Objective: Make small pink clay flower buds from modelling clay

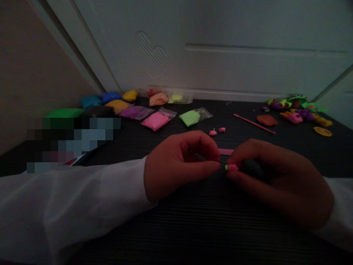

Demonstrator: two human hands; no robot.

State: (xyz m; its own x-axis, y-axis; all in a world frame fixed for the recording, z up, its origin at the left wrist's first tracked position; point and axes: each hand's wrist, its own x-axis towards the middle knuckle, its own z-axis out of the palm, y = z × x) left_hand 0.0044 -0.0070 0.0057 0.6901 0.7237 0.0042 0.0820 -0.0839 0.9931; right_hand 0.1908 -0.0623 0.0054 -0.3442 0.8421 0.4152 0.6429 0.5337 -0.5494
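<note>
My right hand pinches a small pink clay piece with a green tip between thumb and forefinger, just above the dark ribbed tabletop. My left hand is curled beside it, thumb and fingertips pressed together right at the piece's left end; whether they grip it is unclear. A flat pink strip lies behind the two hands. Two tiny pink clay buds sit further back.
Bags of coloured clay lie at the back left: pink, light green, purple, orange, yellow, blue. A pink stick tool, a red-brown clay patch and finished clay shapes are at right. A white panel stands behind.
</note>
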